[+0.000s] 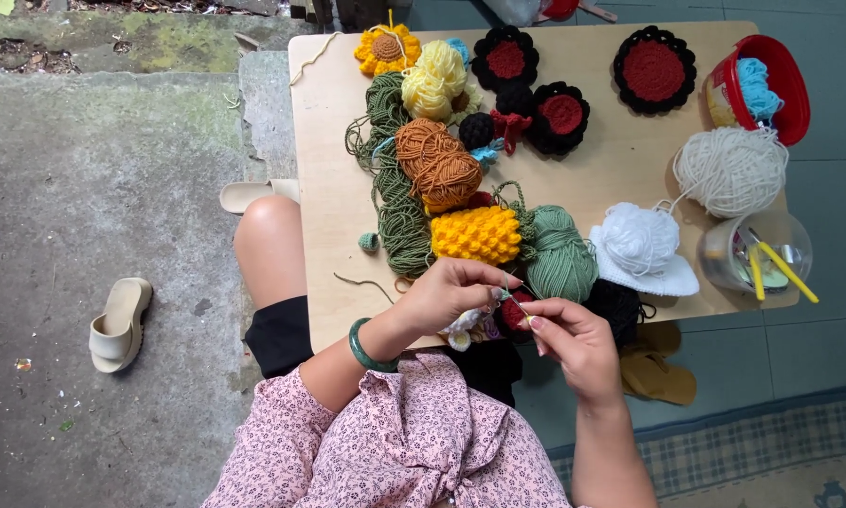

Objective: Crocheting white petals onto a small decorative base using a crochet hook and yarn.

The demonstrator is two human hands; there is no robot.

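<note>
My left hand (pixel 446 293) pinches a small multicoloured crochet piece (pixel 474 325) at the near edge of a low wooden table (pixel 620 160). My right hand (pixel 573 343) holds a thin crochet hook (pixel 528 320) against the same piece, close to a dark red patch. A green bangle (pixel 364 350) circles my left wrist. Just beyond my hands lie a yellow bobbled crochet piece (pixel 476 235) and a green yarn ball (pixel 560 254).
Orange yarn (pixel 437 165), pale yellow yarn (pixel 434 80), black-and-red crochet rounds (pixel 653 68), white yarn (pixel 731 171), a white crochet hat (pixel 641 246), a red tub (pixel 766 89) and a clear cup of hooks (pixel 759 254) cover the table. A beige sandal (pixel 119 325) lies on the concrete.
</note>
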